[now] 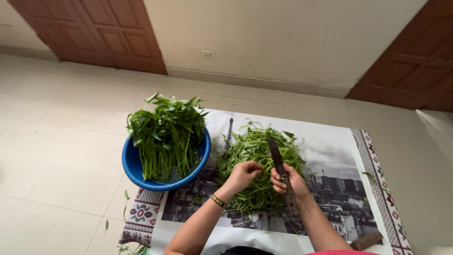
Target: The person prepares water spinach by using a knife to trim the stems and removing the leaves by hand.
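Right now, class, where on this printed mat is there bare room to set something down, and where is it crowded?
Free: the mat's right side, between the split greens pile and the patterned border. Crowded: the left, where the blue basin of leafy stalks overlaps the mat edge, and the middle, where left hand and knife-holding right hand work.

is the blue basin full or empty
Full: the blue basin holds a leafy green bunch that rises above its rim.

mat cut off below; brown object unclear
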